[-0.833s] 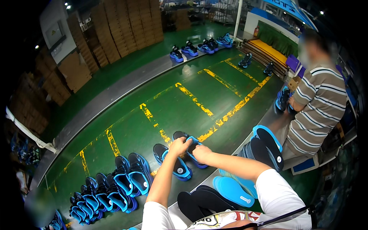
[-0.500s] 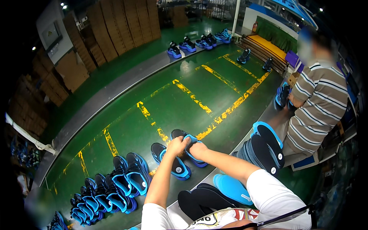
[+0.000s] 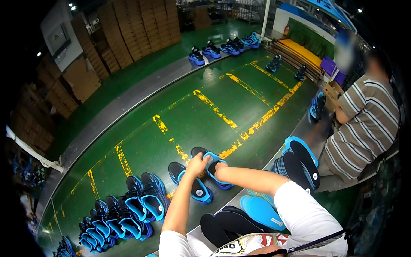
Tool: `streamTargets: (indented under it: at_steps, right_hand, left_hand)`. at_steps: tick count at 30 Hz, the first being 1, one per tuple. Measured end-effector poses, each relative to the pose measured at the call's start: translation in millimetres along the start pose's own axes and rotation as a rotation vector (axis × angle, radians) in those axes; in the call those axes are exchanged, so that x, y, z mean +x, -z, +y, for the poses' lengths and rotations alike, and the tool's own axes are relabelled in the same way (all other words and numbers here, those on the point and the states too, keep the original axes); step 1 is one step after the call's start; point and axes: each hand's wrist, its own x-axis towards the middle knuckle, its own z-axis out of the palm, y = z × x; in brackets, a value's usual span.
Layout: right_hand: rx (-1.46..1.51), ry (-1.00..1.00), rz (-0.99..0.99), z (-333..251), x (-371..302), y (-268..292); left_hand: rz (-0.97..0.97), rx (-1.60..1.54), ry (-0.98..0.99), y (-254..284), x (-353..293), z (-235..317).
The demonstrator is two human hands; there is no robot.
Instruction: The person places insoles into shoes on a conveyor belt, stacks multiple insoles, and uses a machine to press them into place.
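A black and blue sneaker (image 3: 221, 184) stands on the grey ledge before me. With my left hand (image 3: 197, 164) I pinch its blue-lined collar from the left. My right hand (image 3: 221, 170) is curled at the right side of the same opening, its fingertips partly hidden by the shoe. Just left of it sits a matching sneaker (image 3: 201, 192) with a dark insole and a round white mark inside. Nearer to me lie black insoles (image 3: 231, 225) and a bright blue insole (image 3: 262, 211). To the right leans a thick stack of black and blue insoles (image 3: 299, 165).
Several finished-looking sneakers (image 3: 124, 214) stand in a row at the left. Beyond runs a green belt (image 3: 171, 120) with yellow marks, and more sneakers (image 3: 229, 48) stand on its far ledge. A person in a striped shirt (image 3: 364, 124) sits at the right, near another sneaker (image 3: 317, 107).
My right hand has drawn back slightly out of the sneaker's opening, and more of its collar shows. The person at the right has leaned farther right.
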Motion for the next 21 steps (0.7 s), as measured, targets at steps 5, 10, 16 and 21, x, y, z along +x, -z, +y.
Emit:
streamTargets:
  at_steps: [5,10,16,21]
  right_hand:
    - [-0.113,0.199,-0.057,-6.6,-53.5,78.1]
    - [-0.242,0.379,0.039,10.8,-47.0,58.8]
    - [-0.084,0.376,0.230,14.0,-46.3,42.8]
    - [0.468,0.307,-0.203,16.1,-85.8,81.0]
  left_hand:
    - [0.351,0.146,-0.175,-4.9,-8.3,-15.1]
    - [0.337,0.567,-0.362,-19.5,-1.5,-13.2]
    - [0.150,0.812,-0.229,-20.3,0.0,0.9]
    - [0.184,0.857,-0.322,-23.6,0.1,-23.9]
